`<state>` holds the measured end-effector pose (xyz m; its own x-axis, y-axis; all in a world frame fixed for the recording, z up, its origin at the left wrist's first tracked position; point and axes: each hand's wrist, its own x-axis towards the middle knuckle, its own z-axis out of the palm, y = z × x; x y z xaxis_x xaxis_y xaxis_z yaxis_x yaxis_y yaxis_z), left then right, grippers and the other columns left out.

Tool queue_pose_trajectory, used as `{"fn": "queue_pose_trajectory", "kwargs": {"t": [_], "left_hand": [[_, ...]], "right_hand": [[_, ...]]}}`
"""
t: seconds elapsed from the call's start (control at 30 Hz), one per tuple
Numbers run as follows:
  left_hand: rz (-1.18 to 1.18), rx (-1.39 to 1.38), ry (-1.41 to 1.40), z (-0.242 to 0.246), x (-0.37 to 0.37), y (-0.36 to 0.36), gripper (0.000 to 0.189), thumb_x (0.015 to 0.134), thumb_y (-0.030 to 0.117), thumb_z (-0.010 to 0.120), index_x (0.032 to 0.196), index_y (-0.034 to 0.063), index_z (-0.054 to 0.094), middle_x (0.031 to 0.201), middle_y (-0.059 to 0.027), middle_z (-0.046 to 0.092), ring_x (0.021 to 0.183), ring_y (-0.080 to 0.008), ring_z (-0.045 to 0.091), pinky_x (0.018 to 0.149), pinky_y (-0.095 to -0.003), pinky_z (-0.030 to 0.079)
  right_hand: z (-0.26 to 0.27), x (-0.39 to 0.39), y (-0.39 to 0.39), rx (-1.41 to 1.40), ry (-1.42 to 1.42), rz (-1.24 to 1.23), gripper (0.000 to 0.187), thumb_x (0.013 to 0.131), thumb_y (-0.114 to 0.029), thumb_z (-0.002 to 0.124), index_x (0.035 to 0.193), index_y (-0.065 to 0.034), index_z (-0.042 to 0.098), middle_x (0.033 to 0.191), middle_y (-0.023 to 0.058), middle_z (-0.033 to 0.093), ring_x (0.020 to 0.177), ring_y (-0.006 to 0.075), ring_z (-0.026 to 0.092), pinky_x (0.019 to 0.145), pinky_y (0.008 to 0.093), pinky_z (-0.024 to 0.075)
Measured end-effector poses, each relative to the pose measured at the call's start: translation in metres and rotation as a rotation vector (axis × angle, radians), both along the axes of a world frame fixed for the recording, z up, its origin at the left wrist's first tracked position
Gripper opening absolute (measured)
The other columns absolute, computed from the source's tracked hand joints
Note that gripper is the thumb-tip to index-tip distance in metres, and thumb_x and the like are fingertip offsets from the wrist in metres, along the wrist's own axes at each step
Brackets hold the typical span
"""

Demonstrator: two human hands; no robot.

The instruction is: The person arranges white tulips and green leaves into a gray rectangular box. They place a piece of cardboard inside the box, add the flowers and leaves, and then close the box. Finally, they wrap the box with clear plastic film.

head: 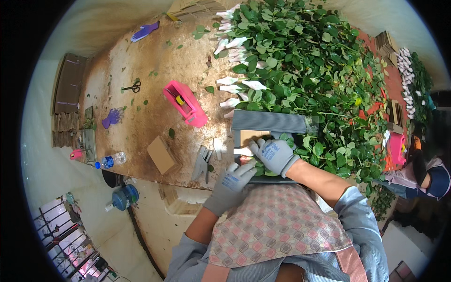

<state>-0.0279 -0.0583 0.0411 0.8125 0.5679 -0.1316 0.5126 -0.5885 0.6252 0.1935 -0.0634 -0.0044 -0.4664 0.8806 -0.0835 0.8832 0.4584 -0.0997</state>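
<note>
Both my hands wear grey gloves with printed writing. My right hand point(276, 155) is over a grey frame with a ridged board point(269, 121), its fingertips at a rose bud in a white sleeve point(242, 152). Its grip on the bud or stem is hidden. My left hand point(234, 181) is at the frame's near left corner, its fingers extended towards a reddish bud point(245, 160) below the white one. Brown cardboard point(252, 136) lies inside the frame, beneath the buds. Leaves stick out around my right hand.
A large heap of leafy rose stems point(299, 63) covers the table's right side. Left of the frame are a stapler point(202, 164), a cardboard box point(162, 155), a pink tape dispenser point(186, 105), scissors point(134, 87) and a water bottle point(112, 160). Another person point(430, 176) is at the far right.
</note>
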Motion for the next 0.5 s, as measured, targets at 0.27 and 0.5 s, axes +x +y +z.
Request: {"fn": "queue_pose_trajectory", "kwargs": {"t": [0.27,0.5], "left_hand": [[-0.020,0.276,0.099,-0.028,-0.004,0.067,0.023,0.088,0.029,0.069,0.102,0.0102,0.068,0.090,-0.0078,0.063,0.090,-0.0283,0.061,0.083,-0.0429,0.046],[0.016,0.317,0.440,-0.040,-0.049,0.103,0.018,0.086,0.022,0.069,0.098,0.0100,0.068,0.096,-0.0091,0.066,0.094,-0.0306,0.062,0.079,-0.0459,0.047]], "right_hand": [[0.003,0.010,0.013,-0.063,0.108,0.090,0.036,0.097,-0.017,0.050,0.130,-0.0040,0.057,0.100,0.0123,0.069,0.077,0.0237,0.071,0.058,0.0368,0.0548],[-0.010,0.009,0.014,-0.141,0.150,0.029,0.036,0.096,-0.018,0.052,0.128,-0.0010,0.057,0.090,0.0112,0.070,0.074,0.0240,0.071,0.058,0.0375,0.0544]]}}
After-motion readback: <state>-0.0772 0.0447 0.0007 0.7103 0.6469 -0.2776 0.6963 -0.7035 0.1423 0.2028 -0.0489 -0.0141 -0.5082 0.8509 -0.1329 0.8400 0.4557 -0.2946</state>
